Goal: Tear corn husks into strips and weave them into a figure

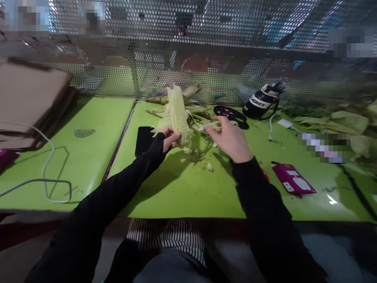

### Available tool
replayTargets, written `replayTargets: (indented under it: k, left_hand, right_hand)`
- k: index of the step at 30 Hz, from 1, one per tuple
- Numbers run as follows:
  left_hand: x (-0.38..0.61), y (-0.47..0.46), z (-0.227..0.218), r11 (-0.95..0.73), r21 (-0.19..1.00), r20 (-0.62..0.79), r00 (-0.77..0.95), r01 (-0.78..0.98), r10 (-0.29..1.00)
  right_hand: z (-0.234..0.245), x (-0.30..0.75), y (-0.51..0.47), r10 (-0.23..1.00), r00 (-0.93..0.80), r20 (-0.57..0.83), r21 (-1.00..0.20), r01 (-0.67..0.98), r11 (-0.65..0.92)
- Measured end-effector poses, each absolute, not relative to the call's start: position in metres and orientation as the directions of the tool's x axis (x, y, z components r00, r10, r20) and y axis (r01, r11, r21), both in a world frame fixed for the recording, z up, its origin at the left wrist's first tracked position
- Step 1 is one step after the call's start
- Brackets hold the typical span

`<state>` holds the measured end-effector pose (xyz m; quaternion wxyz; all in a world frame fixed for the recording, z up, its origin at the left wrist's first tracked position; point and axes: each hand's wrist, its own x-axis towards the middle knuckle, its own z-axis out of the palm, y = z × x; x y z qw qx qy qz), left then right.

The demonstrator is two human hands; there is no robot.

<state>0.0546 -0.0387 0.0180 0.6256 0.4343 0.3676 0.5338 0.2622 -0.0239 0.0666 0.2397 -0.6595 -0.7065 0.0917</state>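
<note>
Head view: left fingers (pixel 174 137) pinch the husk (pixel 177 110), long axis toward the surface's (pixel 182 196) far edge; right fingers (pixel 212 133) part-open rightward, hold unclear.

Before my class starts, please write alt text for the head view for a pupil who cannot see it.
A person's left hand holds a broad, pale husk-like leaf above a green table, with the right hand at more pale leaves beside it. A dark bottle is farther back, and a purple packet lies on the right.
</note>
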Motion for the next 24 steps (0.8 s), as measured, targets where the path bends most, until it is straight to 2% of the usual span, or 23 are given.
replayTargets:
  k: [2,3,4,6,9,12,19,24]
  left_hand:
    - [0.058,-0.042,0.017,0.065,0.945,0.008,0.221,-0.319,0.975]
    - [0.06,-0.044,0.017,0.072,0.952,0.003,0.245,-0.299,0.97]
    - [0.061,-0.045,0.017,0.078,0.957,-0.003,0.259,-0.279,0.966]
    - [0.065,-0.047,0.016,0.081,0.965,-0.015,0.256,-0.251,0.967]
    - [0.068,-0.048,0.014,0.069,0.973,-0.024,0.2,-0.22,0.979]
    - [0.067,-0.048,0.012,0.044,0.981,-0.008,0.186,-0.189,0.983]
    - [0.061,-0.044,0.007,0.027,0.996,0.002,0.304,-0.091,0.953]
    - [0.063,-0.046,0.007,0.0,0.994,0.035,0.304,-0.113,0.952]
  right_hand:
    - [0.056,0.249,-0.033,0.977,-0.149,0.156,-0.704,0.677,0.215]
    - [0.047,0.244,-0.037,0.971,-0.209,0.117,-0.819,0.533,0.213]
    - [0.039,0.241,-0.04,0.967,-0.232,0.106,-0.894,0.403,0.195]
    - [0.023,0.236,-0.044,0.971,-0.208,0.116,-0.964,0.214,0.161]
    - [0.011,0.234,-0.046,0.977,-0.185,0.103,-0.99,0.079,0.119]
    - [0.013,0.233,-0.049,0.971,-0.227,0.071,-0.995,0.046,0.083]
    - [0.02,0.233,-0.053,0.968,-0.208,0.142,-0.981,0.098,0.165]
    - [0.02,0.234,-0.053,0.959,-0.235,0.16,-0.97,0.142,0.197]
